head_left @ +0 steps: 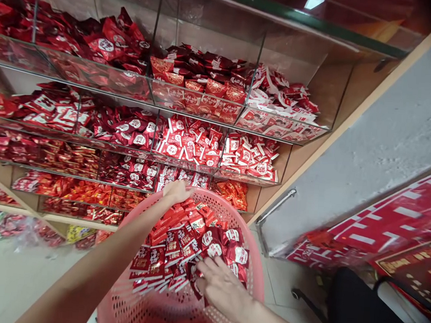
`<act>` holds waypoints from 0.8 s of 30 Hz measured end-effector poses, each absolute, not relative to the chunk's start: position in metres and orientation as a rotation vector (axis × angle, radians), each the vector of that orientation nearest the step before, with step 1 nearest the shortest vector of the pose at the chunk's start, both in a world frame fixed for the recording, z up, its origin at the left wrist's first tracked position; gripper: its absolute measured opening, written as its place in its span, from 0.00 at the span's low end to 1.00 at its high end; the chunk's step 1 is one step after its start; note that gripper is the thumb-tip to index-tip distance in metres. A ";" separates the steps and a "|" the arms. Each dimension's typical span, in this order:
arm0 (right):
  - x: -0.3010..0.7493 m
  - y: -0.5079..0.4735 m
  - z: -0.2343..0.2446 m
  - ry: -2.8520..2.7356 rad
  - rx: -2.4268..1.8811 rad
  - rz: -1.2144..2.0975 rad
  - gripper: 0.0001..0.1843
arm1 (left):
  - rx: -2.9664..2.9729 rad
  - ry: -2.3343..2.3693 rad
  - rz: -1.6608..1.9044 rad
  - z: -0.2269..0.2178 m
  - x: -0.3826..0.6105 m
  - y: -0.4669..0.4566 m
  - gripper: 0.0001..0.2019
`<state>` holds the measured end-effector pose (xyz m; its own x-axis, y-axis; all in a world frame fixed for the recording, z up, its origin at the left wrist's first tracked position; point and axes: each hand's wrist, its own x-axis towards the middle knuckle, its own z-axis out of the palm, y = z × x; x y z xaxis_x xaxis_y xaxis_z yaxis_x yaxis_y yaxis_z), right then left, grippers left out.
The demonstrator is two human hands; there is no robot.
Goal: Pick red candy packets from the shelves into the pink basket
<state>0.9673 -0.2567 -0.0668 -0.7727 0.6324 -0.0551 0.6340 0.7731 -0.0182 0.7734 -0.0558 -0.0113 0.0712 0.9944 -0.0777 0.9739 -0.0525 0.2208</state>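
The left hand (pixel 175 190) is laid on the far rim of a pink perforated plastic basket (pixel 231 206), its fingers curled over the edge and clenched there. The right hand (pixel 222 288) is pressed into a heap of red foil sachets (pixel 181 242) lying inside the basket. Its fingers (pixel 203 270) are spread; whether a sachet is pinched at the tips cannot be told. The basket is held close before a tiered glass display bin (pixel 205 97) stocked with red-packaged sachets, sorted by print. Red printed banners (pixel 390 226) are seen at right, near a black chair (pixel 359 311). A tiled floor (pixel 18 276) is visible below the bins.
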 end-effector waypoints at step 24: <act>0.945 -0.253 -0.105 3.063 0.951 -0.328 0.09 | 2.157 1.966 0.168 -0.015 0.785 -0.052 0.33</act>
<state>0.9455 -0.2533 -0.1050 -0.8228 0.5680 0.0185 0.5512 0.8055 -0.2175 0.7848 -0.0520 -0.0151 0.0996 0.9931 -0.0617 0.9683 -0.0825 0.2360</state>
